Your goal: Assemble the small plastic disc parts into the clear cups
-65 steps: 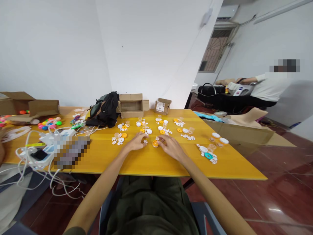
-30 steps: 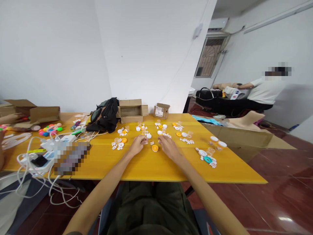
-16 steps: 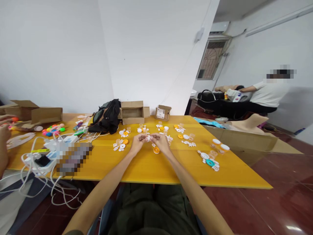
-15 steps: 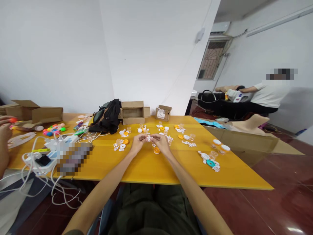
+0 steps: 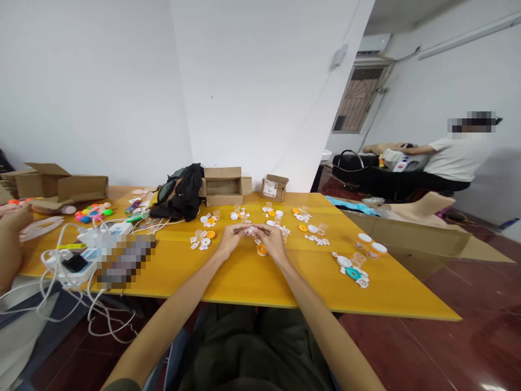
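My left hand (image 5: 234,237) and my right hand (image 5: 270,239) meet over the middle of the yellow table (image 5: 240,282). Between their fingertips is a small white openwork plastic piece (image 5: 251,231), gripped from both sides; its exact kind is too small to make out. Just below my right hand lies an orange ring-shaped part (image 5: 262,250). Clusters of white pieces, clear cups and orange rings surround my hands, such as a white disc (image 5: 205,242) to the left and an orange ring (image 5: 303,228) to the right. My hands hide part of the cluster behind them.
A teal ring (image 5: 353,273) and white-lidded jars (image 5: 378,250) sit toward the right edge. Cardboard boxes (image 5: 223,187) and a black bag (image 5: 179,195) line the back. On the left are a power strip (image 5: 81,266) with cables, colored balls (image 5: 93,213) and another person's hand (image 5: 14,222).
The view has shifted slightly, moving the scene a little to the right. My fingers have turned the white piece somewhat, so its openwork face shows more. The other person's hand at left has moved.
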The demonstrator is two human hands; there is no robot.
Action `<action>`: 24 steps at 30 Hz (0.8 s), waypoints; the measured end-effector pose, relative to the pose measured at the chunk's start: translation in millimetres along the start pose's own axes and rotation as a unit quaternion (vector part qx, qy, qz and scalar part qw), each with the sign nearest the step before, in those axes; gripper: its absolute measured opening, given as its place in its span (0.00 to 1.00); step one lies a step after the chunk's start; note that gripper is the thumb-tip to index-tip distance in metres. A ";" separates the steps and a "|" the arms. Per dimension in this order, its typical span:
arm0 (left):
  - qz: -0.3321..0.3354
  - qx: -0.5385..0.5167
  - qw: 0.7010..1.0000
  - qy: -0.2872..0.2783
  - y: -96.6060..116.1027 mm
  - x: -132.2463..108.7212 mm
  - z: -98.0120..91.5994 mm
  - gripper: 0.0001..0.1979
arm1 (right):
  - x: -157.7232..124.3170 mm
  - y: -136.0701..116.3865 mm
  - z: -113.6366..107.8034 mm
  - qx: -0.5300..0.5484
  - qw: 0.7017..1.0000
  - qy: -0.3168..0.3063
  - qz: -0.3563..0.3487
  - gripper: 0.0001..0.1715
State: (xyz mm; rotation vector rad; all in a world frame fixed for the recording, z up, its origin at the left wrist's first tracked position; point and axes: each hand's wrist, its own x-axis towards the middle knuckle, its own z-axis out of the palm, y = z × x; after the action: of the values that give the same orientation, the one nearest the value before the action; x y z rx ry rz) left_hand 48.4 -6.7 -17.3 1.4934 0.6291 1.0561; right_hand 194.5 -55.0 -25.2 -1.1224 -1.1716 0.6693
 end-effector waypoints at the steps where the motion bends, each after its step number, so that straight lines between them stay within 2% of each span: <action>1: 0.000 -0.003 1.000 -0.003 0.0 -0.1 0.2 0.12 | -0.2 -0.2 -0.2 0.001 1.000 0.001 0.002 0.11; 8: -0.003 -0.016 1.000 0.000 -0.1 -0.6 1.1 0.11 | -1.8 -0.8 -2.8 -0.012 1.000 -0.001 -0.011 0.14; 15: -0.001 -0.015 1.000 -0.014 3.6 -2.7 3.4 0.15 | -0.6 -0.3 -6.4 -0.022 0.999 -0.009 -0.021 0.16; 24: 0.007 -0.004 1.000 -0.002 3.6 -4.0 4.7 0.13 | -2.0 -2.3 -7.5 -0.038 0.997 -0.036 -0.053 0.12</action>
State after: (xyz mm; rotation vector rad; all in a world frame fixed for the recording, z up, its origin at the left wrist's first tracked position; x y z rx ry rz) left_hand 50.1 -13.1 -14.7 1.4942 0.6115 1.0655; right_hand 200.6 -60.0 -23.8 -1.0993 -1.3193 0.5915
